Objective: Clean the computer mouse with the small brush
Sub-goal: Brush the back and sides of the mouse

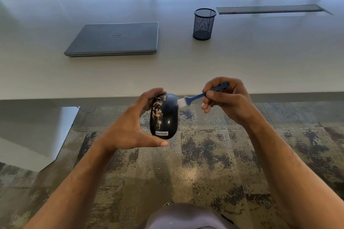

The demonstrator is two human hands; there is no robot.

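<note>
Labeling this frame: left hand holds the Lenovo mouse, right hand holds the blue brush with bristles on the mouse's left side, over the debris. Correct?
Not quite. The head view shows the blue brush's white bristles at the right side of the Lenovo mouse, away from the tan debris on its left half. The rest holds: left hand holds the mouse, right hand holds the brush.

Two marks can be read. A white label near the rear end of the black computer mouse (pixel 163 117) says "Lenovo". The closed grey laptop (pixel 115 39) on the table carries a round logo on its lid — "Dell", seen upside down.
</note>
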